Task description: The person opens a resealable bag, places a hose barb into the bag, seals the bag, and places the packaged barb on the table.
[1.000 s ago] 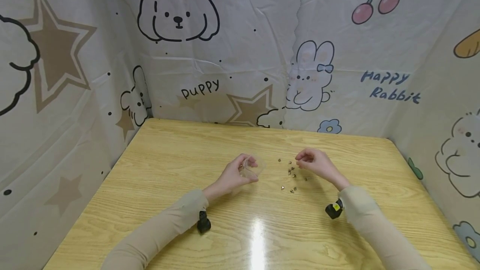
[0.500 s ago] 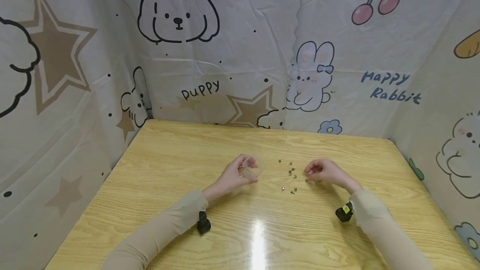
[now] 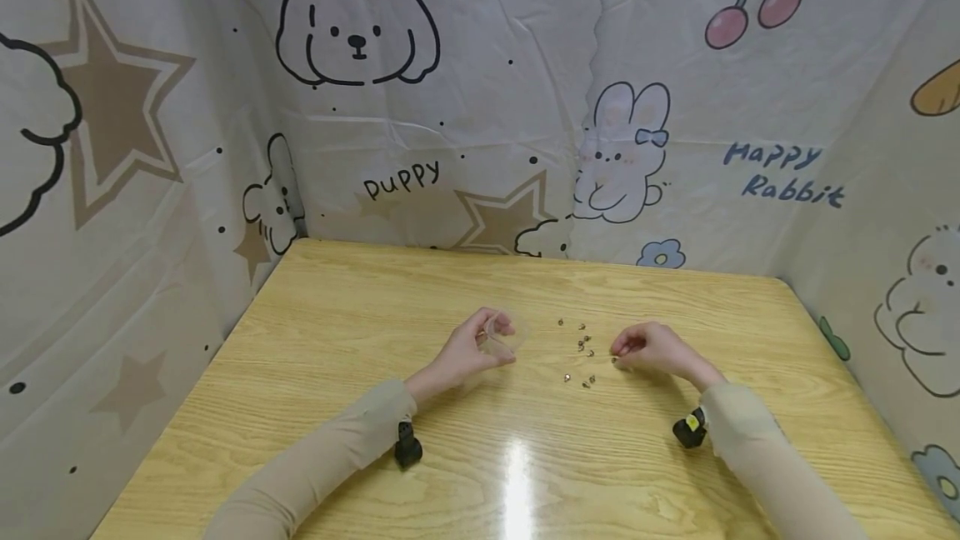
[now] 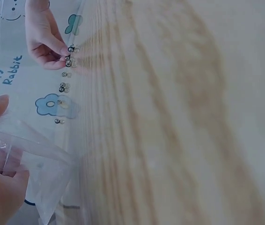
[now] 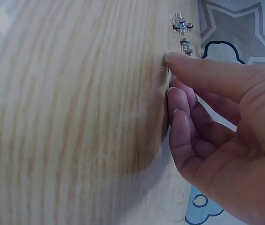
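My left hand (image 3: 467,350) holds a clear plastic bag (image 4: 43,164), thumb and fingers spread around its mouth, above the middle of the table. To the right, my right hand (image 3: 654,350) is down at the tabletop, with thumb and forefinger around a small metal piece (image 3: 614,360). In the right wrist view, the right thumb (image 5: 202,70) covers most of that piece and the other fingers are curled. Several similar shiny, screw-like metal pieces (image 3: 583,343) lie scattered between the two hands; they are too small to tell their exact kind.
The wooden table (image 3: 360,290) has a glare spot (image 3: 517,482) near its front. A printed cloth (image 3: 480,107) hangs behind and along both sides. Black cameras sit at the left wrist (image 3: 407,445) and right wrist (image 3: 690,429).
My right hand has shifted right and toward me, down to the rightmost metal piece, and its fingertips have closed in around it. My left hand with the bag has stayed in place.
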A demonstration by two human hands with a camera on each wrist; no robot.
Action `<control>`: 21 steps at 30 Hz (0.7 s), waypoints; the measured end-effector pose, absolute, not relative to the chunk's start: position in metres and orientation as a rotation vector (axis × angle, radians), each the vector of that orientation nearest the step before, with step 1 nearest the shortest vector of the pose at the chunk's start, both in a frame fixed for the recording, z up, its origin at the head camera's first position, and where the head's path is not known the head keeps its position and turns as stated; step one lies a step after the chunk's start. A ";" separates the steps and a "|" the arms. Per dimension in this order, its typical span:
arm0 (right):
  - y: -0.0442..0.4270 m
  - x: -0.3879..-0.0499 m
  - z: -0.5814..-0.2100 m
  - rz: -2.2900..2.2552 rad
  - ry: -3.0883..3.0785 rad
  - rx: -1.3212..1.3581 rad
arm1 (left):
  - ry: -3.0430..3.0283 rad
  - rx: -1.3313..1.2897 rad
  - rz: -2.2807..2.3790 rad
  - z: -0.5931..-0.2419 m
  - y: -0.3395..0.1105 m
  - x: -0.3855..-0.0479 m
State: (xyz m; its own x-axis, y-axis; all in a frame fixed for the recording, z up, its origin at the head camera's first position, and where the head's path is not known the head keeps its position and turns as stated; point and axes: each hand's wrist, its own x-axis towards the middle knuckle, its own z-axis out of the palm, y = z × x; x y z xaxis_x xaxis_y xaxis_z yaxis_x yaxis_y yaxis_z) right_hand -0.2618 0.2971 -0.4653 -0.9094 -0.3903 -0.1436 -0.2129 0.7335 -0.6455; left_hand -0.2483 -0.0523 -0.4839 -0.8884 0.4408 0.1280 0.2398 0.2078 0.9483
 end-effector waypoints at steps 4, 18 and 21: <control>0.295 -0.262 -0.467 -0.898 2.715 -0.492 | 2.305 0.664 1.762 -0.482 -0.052 -0.247; 0.291 -0.258 -0.461 -0.862 2.830 -0.531 | 2.304 0.665 1.748 -0.480 -0.054 -0.247; 0.286 -0.258 -0.453 -0.925 2.845 -0.542 | 2.298 0.666 1.740 -0.471 -0.055 -0.243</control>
State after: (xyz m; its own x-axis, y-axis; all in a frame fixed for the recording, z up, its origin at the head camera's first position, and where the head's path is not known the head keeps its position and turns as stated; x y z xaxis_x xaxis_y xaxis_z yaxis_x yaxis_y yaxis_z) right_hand -0.2578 0.2856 -0.4533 -0.9316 -0.3631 0.0139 -0.3018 0.7520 -0.5861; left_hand -0.2433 -0.0547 -0.4710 -0.8828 0.4538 0.1208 0.2395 0.2137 0.9471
